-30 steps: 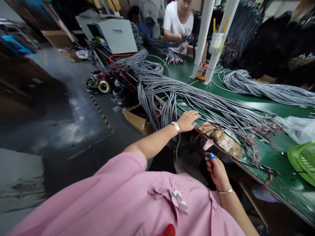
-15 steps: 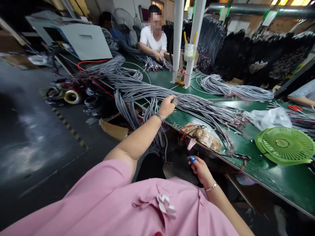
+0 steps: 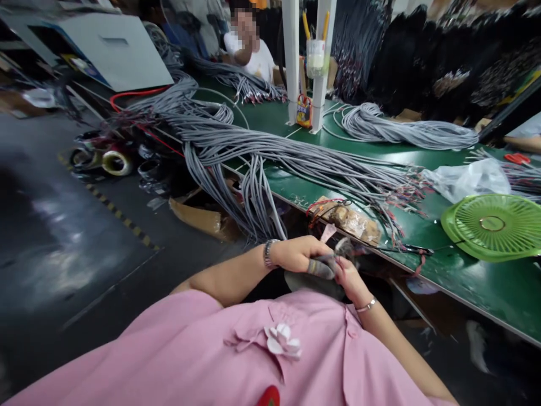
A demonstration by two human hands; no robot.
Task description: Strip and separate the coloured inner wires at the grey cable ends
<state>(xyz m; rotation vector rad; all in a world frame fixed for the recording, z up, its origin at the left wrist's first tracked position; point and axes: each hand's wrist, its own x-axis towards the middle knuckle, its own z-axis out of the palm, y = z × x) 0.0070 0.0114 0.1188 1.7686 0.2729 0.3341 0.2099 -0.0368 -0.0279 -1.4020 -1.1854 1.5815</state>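
Note:
My left hand, wearing a grey covering on its thumb, is closed on a grey cable just in front of my body. My right hand meets it there, its fingers pinched together at the cable's end; what they grip is hidden. A blurred pale tangle shows just beyond the fingertips. Past both hands, a long bundle of grey cables lies along the green table, with bared red and dark wire ends to the right.
A taped brown lump with red wires sits at the table edge. To the right are a green fan and a plastic bag. White posts rise mid-table. A co-worker sits opposite. Cable loops hang over the edge.
My left hand has left the cable bundle and come down and back to my right hand, now with a cable in it. The co-worker has raised a hand to the face.

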